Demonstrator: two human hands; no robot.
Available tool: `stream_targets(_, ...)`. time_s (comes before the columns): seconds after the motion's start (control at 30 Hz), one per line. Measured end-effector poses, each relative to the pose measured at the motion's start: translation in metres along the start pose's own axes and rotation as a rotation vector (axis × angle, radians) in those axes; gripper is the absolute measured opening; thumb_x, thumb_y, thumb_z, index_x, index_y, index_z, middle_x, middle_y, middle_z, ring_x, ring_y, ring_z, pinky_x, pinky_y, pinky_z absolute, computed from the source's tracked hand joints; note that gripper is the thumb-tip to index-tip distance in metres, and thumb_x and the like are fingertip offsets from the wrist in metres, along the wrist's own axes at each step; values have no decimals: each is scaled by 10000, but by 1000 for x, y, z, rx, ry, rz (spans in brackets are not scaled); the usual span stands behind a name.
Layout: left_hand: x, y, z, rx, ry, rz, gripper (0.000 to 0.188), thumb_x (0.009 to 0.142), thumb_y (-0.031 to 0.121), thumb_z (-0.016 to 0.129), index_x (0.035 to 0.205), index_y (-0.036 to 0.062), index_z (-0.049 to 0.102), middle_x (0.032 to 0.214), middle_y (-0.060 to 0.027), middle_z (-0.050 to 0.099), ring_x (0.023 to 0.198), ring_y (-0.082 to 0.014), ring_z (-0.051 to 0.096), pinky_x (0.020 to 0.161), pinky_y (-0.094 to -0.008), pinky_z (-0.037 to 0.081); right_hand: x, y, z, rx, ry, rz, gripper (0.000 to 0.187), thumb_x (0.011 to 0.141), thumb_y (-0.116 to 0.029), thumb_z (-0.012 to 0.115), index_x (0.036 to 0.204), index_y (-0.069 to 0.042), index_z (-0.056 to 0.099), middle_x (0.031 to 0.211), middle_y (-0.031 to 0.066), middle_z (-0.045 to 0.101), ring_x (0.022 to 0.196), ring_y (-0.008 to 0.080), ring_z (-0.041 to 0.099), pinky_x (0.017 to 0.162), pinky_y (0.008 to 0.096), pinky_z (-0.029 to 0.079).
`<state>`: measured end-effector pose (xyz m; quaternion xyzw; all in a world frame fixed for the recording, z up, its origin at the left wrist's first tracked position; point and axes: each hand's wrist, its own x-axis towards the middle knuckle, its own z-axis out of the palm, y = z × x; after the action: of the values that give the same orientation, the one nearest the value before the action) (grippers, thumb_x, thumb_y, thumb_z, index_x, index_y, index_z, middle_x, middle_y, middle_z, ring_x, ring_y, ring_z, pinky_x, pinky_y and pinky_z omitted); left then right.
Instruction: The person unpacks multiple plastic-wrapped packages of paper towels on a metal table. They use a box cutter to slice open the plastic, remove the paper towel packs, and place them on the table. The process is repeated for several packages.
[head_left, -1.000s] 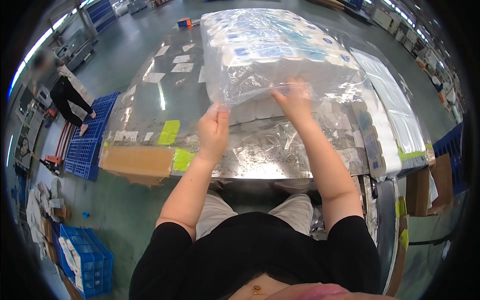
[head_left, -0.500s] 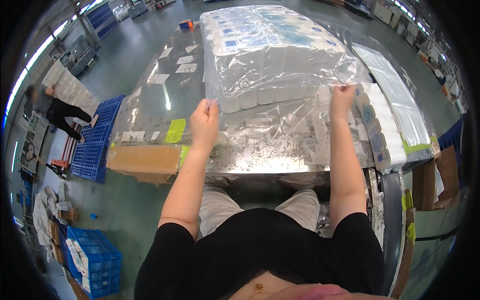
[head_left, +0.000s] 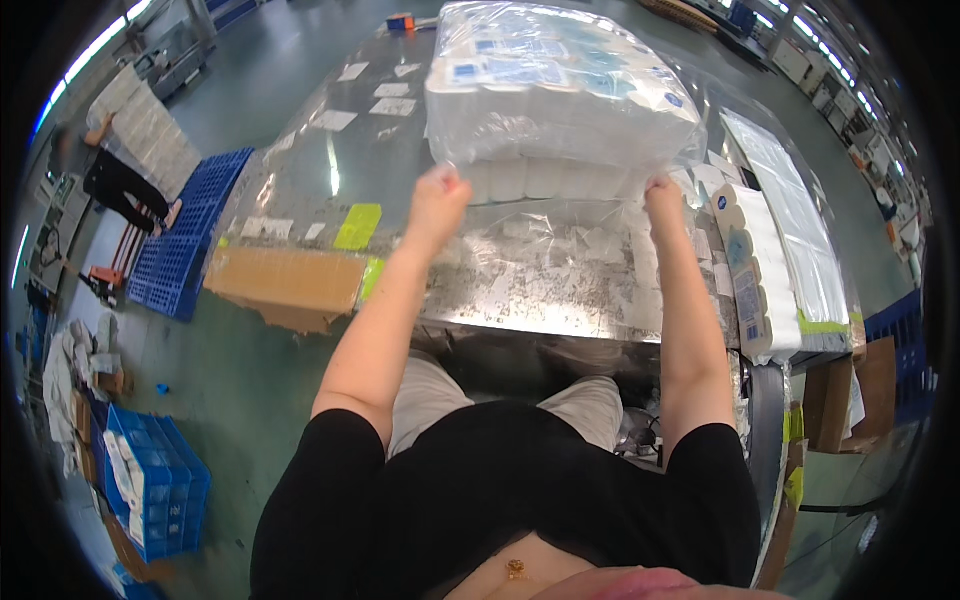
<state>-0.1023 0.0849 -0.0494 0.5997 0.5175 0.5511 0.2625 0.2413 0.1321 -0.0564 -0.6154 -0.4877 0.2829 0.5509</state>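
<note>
A large transparent plastic bag (head_left: 540, 135) covers a block of wrapped white paper-roll packs (head_left: 520, 75) with blue print, at the far middle of the metal table. My left hand (head_left: 438, 205) is closed on the bag's near edge, just left of the block's near corner. Its fellow, my right hand (head_left: 664, 205), grips the same edge at the block's right near corner. Between the hands the film hangs slack in front of the row of roll ends. Both forearms reach forward over the near part of the table.
A pack of white rolls (head_left: 750, 280) lies at the table's right side, beside a stack of flat plastic bags (head_left: 790, 220). Brown cardboard (head_left: 285, 285) covers the front left edge. A blue crate (head_left: 180, 490) stands on the floor; a person (head_left: 115, 180) works near a blue pallet (head_left: 190, 240).
Both hands have pulled the bag's edge down closer around the block, the left moving right and slightly forward, the right slightly left. The whole view has shifted a little.
</note>
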Motion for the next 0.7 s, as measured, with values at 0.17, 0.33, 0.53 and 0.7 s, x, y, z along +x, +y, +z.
stream_targets(0.17,-24,-16,-88,-86,121,-51,249,754,87,573,619,70,364,566,6,344,570,-97,313,508,-295,299,-81,9,11,36,-255,7,167,711,43,392,613,-67,471,587,4,421,528,107,373,472,264,284)
stream_targets(0.33,-112,4,-143,18,67,-144,305,777,88,604,621,76,343,598,8,343,582,-97,319,509,-299,302,-154,17,0,-253,-484,-467,93,747,-55,547,658,-58,520,637,34,490,589,142,458,538,283,358)
stream_targets(0.53,-223,19,-196,755,-101,342,184,731,27,591,598,54,466,566,-75,439,504,-250,441,468,-354,332,-236,-46,5,-660,-993,-415,153,781,-28,502,867,-55,627,863,143,614,796,295,591,707,396,478)
stream_targets(0.7,-209,38,-197,279,-148,28,240,711,130,642,538,75,486,538,-89,470,489,-296,494,447,-391,367,-216,-58,32,-638,-1020,-504,151,758,-77,572,887,-21,628,830,128,615,777,307,593,702,372,486)
